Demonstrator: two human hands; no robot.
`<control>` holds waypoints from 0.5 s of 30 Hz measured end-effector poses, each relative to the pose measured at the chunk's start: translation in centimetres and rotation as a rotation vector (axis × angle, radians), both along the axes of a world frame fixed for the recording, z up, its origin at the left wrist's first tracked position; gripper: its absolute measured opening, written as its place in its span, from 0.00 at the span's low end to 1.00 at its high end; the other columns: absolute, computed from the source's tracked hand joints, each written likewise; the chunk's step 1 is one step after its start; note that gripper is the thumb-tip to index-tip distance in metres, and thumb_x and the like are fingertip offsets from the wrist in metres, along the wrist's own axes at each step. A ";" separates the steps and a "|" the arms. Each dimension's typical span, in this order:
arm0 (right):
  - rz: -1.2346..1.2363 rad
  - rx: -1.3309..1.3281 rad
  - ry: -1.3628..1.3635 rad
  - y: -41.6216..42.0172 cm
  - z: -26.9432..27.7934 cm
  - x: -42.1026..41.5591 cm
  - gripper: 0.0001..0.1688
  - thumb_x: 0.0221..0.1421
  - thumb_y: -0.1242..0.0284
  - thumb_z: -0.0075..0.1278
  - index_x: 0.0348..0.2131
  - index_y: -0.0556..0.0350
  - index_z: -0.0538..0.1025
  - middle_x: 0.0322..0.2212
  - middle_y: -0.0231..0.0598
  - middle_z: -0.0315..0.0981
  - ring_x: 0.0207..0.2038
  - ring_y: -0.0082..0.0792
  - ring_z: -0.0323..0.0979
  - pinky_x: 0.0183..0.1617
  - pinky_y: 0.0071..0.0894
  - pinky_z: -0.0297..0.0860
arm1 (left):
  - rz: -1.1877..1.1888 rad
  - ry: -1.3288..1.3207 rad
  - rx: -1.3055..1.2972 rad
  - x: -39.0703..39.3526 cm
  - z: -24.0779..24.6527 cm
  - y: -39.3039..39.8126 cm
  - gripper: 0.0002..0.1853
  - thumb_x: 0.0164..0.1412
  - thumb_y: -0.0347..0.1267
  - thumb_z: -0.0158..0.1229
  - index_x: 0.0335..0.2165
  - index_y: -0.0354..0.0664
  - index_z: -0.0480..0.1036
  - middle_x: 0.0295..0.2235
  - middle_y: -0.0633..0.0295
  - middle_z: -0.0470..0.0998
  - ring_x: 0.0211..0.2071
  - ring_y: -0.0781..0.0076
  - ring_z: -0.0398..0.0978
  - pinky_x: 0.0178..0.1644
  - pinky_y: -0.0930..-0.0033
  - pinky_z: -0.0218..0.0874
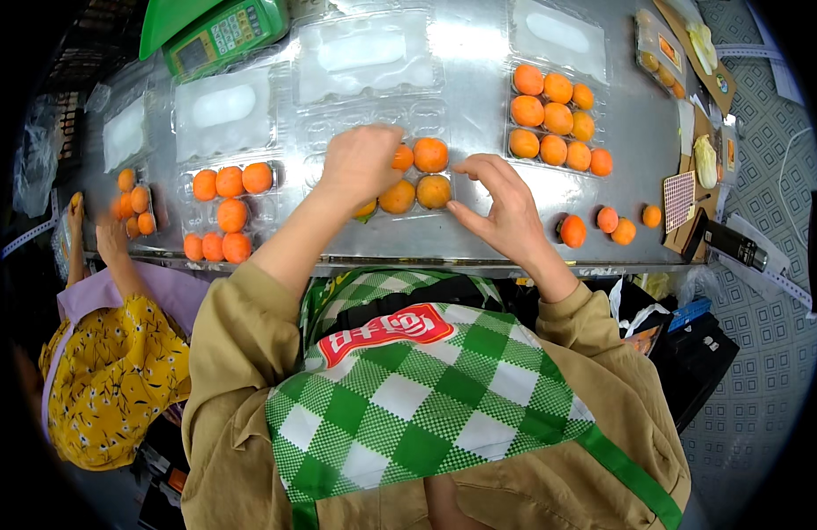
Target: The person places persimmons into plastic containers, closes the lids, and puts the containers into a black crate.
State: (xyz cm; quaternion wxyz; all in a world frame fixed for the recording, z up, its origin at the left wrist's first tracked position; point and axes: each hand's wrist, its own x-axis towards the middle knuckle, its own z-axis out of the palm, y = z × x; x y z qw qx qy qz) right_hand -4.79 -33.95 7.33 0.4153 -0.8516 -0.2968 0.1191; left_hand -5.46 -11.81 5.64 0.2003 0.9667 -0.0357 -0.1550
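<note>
In front of me lies an open clear plastic clamshell tray with orange persimmons in its right part. My left hand is curled over it, right beside a persimmon; its fingertips are hidden, so a grip cannot be confirmed. Two more persimmons, an upper one and a lower one, sit along the tray's right side. Next to that side my right hand has thumb and fingers apart and holds nothing. A partly covered persimmon with a green calyx shows below my left wrist.
A filled clamshell stands to the right, a partly filled one to the left. Loose persimmons lie near the front edge at right. A green scale stands at the back left. A co-worker's hand is by another tray.
</note>
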 end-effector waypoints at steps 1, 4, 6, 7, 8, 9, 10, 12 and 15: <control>0.003 0.031 0.002 0.4 0.2 0.3 0.26 0.38 0.74 0.61 0.41 0.58 0.72 0.39 0.43 0.69 0.42 0.45 0.68 0.45 0.37 0.67 | 0.060 0.038 -0.060 -0.1 0.8 0.4 0.17 0.41 0.30 0.65 0.34 0.38 0.74 0.30 0.58 0.77 0.30 0.65 0.76 0.33 0.67 0.68; 0.009 0.169 0.023 2.1 0.9 0.7 0.29 0.36 0.75 0.61 0.43 0.57 0.71 0.39 0.43 0.69 0.41 0.45 0.69 0.44 0.37 0.67 | 0.424 0.386 -0.923 -0.7 1.8 2.5 0.17 0.46 0.31 0.65 0.37 0.36 0.73 0.31 0.60 0.78 0.29 0.76 0.74 0.33 0.75 0.66; 0.030 0.209 0.007 3.4 1.6 0.8 0.32 0.35 0.76 0.61 0.44 0.57 0.70 0.40 0.43 0.69 0.41 0.46 0.69 0.43 0.37 0.68 | 0.528 0.453 -1.141 -1.6 2.6 2.4 0.19 0.45 0.33 0.67 0.35 0.34 0.74 0.28 0.62 0.77 0.27 0.79 0.72 0.32 0.78 0.65; 0.047 0.196 -0.018 3.9 2.1 0.7 0.33 0.34 0.77 0.61 0.45 0.57 0.70 0.40 0.43 0.68 0.41 0.46 0.69 0.43 0.37 0.68 | 0.582 0.483 -1.250 -2.1 2.9 2.3 0.19 0.45 0.34 0.69 0.34 0.33 0.74 0.27 0.62 0.76 0.26 0.80 0.71 0.31 0.79 0.64; 0.065 0.182 -0.043 4.3 2.4 0.7 0.34 0.33 0.77 0.62 0.45 0.57 0.69 0.40 0.43 0.68 0.40 0.46 0.69 0.43 0.37 0.68 | 0.579 0.485 -1.256 -2.3 2.9 2.3 0.19 0.46 0.33 0.68 0.35 0.33 0.74 0.28 0.62 0.76 0.26 0.80 0.72 0.31 0.79 0.64; 0.092 0.160 -0.040 4.4 2.5 0.7 0.35 0.33 0.77 0.62 0.46 0.57 0.69 0.41 0.43 0.68 0.41 0.44 0.69 0.43 0.36 0.68 | 0.574 0.486 -1.265 -2.6 2.9 2.1 0.19 0.46 0.32 0.67 0.36 0.33 0.74 0.28 0.61 0.76 0.26 0.80 0.72 0.31 0.79 0.64; 0.120 0.139 -0.036 4.5 2.5 0.9 0.35 0.33 0.77 0.62 0.46 0.57 0.69 0.41 0.43 0.68 0.41 0.42 0.70 0.43 0.34 0.69 | 0.570 0.487 -1.275 -2.8 3.0 2.1 0.18 0.47 0.32 0.66 0.37 0.33 0.74 0.29 0.61 0.77 0.26 0.79 0.72 0.31 0.79 0.64; 0.124 0.186 0.071 4.4 2.5 1.0 0.35 0.35 0.78 0.61 0.47 0.57 0.69 0.42 0.42 0.68 0.42 0.39 0.70 0.43 0.32 0.69 | 0.627 0.452 -1.306 -3.1 3.9 2.2 0.20 0.49 0.31 0.64 0.42 0.33 0.72 0.33 0.59 0.76 0.28 0.79 0.72 0.34 0.78 0.65; 0.062 0.422 0.443 3.4 1.9 0.8 0.34 0.40 0.78 0.60 0.49 0.57 0.67 0.42 0.41 0.69 0.42 0.33 0.72 0.43 0.29 0.70 | 0.645 0.327 -1.321 -3.8 4.4 2.4 0.24 0.50 0.30 0.62 0.47 0.34 0.69 0.39 0.57 0.75 0.29 0.79 0.72 0.35 0.77 0.66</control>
